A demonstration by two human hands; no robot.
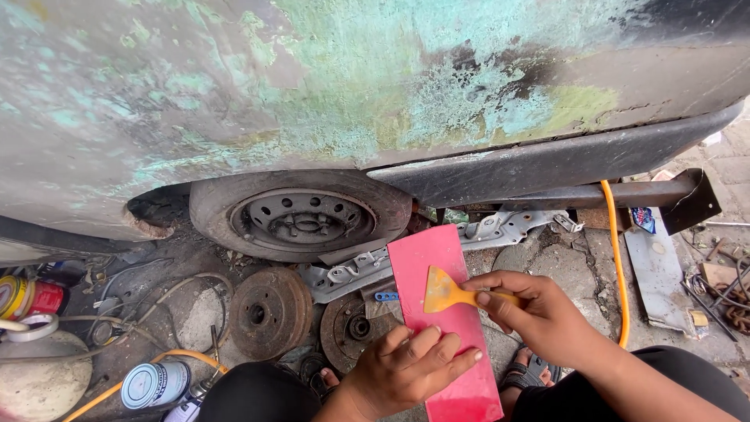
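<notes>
Looking down at someone crouched right next to a beat-up car body panel (312,86) with sanded grey metal and patchy green and teal filler all over it. The left hand (406,367) lies flat with fingers spread on a flat pink rectangular plastic board (437,258), pinning it down near its lower end; the board runs from just below the car's sill down between the knees. The right hand (539,316) is clenched around the handle of a small yellow plastic spreader (441,291), whose wide blade rests on the middle of the pink board, just above the left hand's fingertips. Behind the board there's a worn black tyre on a grey steel rim (301,215), tucked under the wheel arch. On the ground in front sit two rusty round brake drums (269,312) side by side, with a bent silver metal bracket (351,270) just beside them. An orange hose (617,266) snakes down the right side, and a small round tin with a pale blue lid (155,384) sits bottom left near a red and yellow can (27,297).
</notes>
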